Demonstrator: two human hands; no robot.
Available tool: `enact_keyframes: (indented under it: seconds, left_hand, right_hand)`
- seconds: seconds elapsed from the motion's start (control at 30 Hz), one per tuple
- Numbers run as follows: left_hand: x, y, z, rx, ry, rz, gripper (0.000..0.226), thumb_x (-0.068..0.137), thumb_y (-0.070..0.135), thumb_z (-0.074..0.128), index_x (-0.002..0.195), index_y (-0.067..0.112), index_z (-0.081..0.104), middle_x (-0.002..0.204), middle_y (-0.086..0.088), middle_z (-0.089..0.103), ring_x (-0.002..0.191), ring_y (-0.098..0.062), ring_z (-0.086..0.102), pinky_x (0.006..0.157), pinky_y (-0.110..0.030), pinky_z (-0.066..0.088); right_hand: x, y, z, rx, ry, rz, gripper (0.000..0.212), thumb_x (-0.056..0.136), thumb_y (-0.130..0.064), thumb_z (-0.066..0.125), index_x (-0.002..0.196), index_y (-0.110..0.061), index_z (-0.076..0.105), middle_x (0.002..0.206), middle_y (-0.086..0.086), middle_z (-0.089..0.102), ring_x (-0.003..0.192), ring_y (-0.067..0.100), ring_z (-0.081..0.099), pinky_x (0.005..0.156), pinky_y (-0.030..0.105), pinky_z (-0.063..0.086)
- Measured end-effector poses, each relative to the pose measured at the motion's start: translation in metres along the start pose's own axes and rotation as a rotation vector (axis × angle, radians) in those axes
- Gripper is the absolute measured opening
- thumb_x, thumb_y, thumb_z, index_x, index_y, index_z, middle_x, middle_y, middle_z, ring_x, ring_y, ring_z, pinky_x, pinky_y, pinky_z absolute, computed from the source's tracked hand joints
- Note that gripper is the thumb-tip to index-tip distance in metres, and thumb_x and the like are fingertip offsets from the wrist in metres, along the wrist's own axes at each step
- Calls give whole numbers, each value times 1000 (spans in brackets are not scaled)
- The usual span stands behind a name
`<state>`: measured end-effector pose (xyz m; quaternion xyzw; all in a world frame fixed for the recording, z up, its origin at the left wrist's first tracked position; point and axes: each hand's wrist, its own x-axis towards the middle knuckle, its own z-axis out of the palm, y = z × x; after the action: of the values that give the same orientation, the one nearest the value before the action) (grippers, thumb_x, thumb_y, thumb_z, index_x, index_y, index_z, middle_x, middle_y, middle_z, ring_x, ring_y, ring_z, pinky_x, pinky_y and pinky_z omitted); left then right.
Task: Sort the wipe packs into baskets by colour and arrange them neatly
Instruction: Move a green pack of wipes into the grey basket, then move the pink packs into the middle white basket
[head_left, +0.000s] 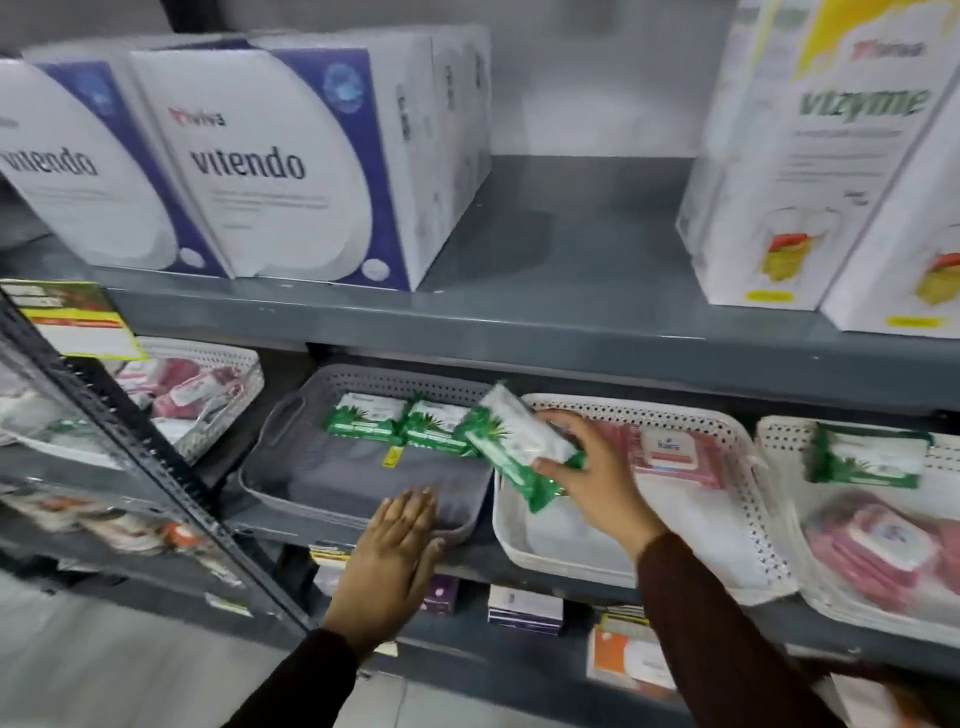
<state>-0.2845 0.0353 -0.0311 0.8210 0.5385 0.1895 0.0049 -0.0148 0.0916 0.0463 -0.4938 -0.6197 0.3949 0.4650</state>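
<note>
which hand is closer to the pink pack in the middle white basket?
Right. The right hand, gripping a green wipe pack, sits just left of the pink pack. The left hand is farther away, resting on the grey basket front rim.

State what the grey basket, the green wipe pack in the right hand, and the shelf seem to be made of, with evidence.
Grey basket: probably moulded plastic, matte; perforated walls, cut-out handle.
Green wipe pack, held in the right hand: soft plastic film, glossy; crinkled sealed ends.
Shelf: likely painted metal, grey; thin flat front edge.
</note>
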Motion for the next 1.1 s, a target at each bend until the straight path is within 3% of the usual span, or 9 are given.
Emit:
enact_keyframes:
  seconds: [0.17, 0.27, 0.33, 0.4, 0.5, 0.7, 0.83, 0.97, 1.1]
  left_hand:
    - [-19, -34, -9, -73, 29, 52, 47, 101, 32, 37, 142, 11, 47, 149, -2, 45, 138, -20, 39, 116, -40, 25]
    - [-21, -38, -10, -114, 54, 70, 45, 100, 28, 41, 141, 11, 48, 147, -2, 48, 137, -19, 41, 114, -43, 29]
    - [-21, -36, -11, -124, 73, 59, 44, 99, 27, 43, 139, 11, 50, 145, -2, 50, 135, -20, 44, 113, -45, 31]
    - [-20, -32, -12, -121, 82, 25, 44, 99, 29, 42, 138, 10, 52, 143, -3, 51, 134, -20, 45, 112, -45, 31]
    - [-16, -20, -13, -123, 67, -1, 46, 100, 32, 38, 136, 8, 53, 143, -5, 51, 136, -20, 42, 114, -42, 27]
    - [9, 44, -2, -197, 44, 143, 51, 103, 37, 28, 141, 9, 48, 149, -2, 43, 142, -19, 32, 117, -35, 22]
    - [44, 117, 18, -252, -6, 278, 52, 104, 40, 27, 146, 12, 40, 153, 2, 35, 145, -15, 25, 118, -32, 20]
    - [69, 188, 38, -217, -69, 393, 54, 103, 42, 27, 142, 9, 45, 148, -4, 46, 140, -21, 36, 117, -29, 16]
    - [74, 226, 60, -162, -136, 449, 58, 103, 45, 20, 138, 10, 51, 142, -6, 54, 135, -23, 44, 118, -33, 23]
  right_hand:
    - [61, -3, 77, -263, -239, -5, 46, 78, 1, 78, 116, -24, 69, 131, -4, 65, 120, 12, 57, 98, 16, 40]
    - [83, 5, 103, -629, -303, -58, 44, 83, -4, 73, 118, -30, 64, 136, 4, 63, 116, 27, 62, 99, 35, 43]
    - [88, 11, 111, -976, -299, -86, 46, 86, -11, 68, 125, -35, 60, 136, 5, 61, 121, 30, 57, 99, 41, 32]
    - [87, 16, 112, -1111, -296, -80, 51, 88, -17, 66, 133, -37, 57, 143, 7, 52, 134, 30, 43, 102, 46, 25]
    - [73, 19, 99, -1039, -197, -135, 45, 86, -26, 68, 130, -36, 62, 151, 6, 45, 143, 27, 32, 104, 49, 20]
    - [-1, 36, 1, -714, 394, -118, 29, 81, -20, 72, 108, -31, 71, 119, -5, 69, 113, 22, 60, 91, 48, 40]
    - [-58, 58, -115, -719, 730, 59, 23, 84, -12, 65, 104, -20, 71, 105, 8, 74, 97, 33, 67, 81, 46, 54]
    - [-100, 84, -207, -751, 769, 477, 24, 80, -24, 67, 103, -16, 68, 104, 15, 72, 99, 36, 66, 87, 44, 53]
    - [-104, 88, -239, -573, 602, 797, 67, 78, -60, 66, 122, -10, 58, 112, 14, 69, 103, 33, 65, 91, 37, 49]
